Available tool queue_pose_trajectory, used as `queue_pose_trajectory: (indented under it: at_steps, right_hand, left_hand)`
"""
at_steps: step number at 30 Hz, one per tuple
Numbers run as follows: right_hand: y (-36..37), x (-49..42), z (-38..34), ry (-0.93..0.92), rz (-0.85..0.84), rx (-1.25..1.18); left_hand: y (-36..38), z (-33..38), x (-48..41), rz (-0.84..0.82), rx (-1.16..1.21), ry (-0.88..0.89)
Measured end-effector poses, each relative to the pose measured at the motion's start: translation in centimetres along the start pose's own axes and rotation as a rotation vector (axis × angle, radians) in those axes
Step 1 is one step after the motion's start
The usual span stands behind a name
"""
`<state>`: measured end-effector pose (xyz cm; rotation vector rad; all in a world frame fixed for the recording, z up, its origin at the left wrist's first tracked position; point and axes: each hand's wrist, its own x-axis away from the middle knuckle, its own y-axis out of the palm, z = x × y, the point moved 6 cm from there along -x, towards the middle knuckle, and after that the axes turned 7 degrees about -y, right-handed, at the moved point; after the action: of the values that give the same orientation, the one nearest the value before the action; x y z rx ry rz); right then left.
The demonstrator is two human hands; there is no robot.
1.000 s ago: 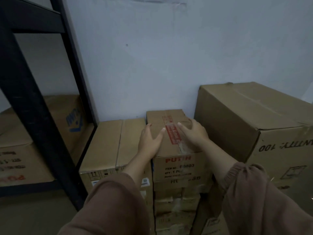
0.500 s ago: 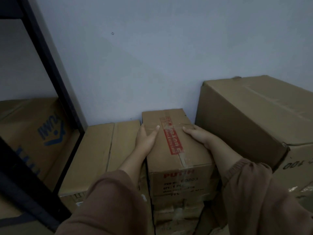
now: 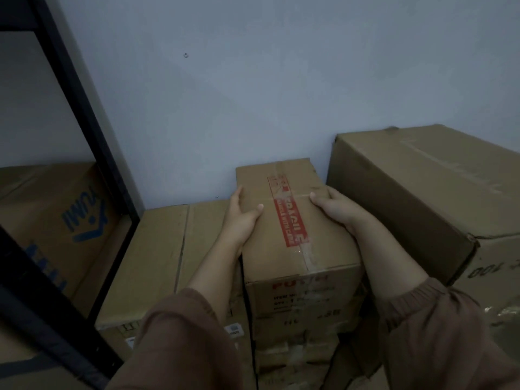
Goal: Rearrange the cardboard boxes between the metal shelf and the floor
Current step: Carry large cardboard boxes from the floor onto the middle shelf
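Cardboard box [image 3: 292, 220] with red tape, sealed, left hand [image 3: 241, 218] and right hand [image 3: 336, 205] gripping its sides

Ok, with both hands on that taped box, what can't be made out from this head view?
All head view.
- Label on the taped box front: blurred and dim, mostly unreadable.
- Fingers of the left hand and right hand: mostly hidden down the box's sides.
- Stack beneath it: dark, partly covered by the sleeves.
- Large box: cut by the right edge.
- Floor: out of view.
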<state>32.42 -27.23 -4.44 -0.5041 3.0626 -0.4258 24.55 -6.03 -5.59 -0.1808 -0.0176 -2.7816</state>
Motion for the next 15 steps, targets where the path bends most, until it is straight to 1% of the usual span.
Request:
queue_pose_trajectory:
  at_steps: [4,7,11,15]
  right_hand:
    - [-1.5,1.9,-3.6,-0.093,0.075,0.004]
    - [-2.0,3.6,-5.7,-0.149,0.080,-0.016]
    - [-1.9,6.8,-8.0,-0.197,0.035,-0.054]
    - [-1.2,11.1,-9.4,-0.209,-0.079,-0.116]
  left_hand:
    - [-0.4,3.6,1.8,-0.004,0.052,0.088]
    - [-0.8,6.0,3.6,-0.014,0.049,0.135]
    - [-1.5,8.2,7.5,-0.017,0.037,0.168]
    - [-2.9,9.3,12.1,0.008,0.055,0.154]
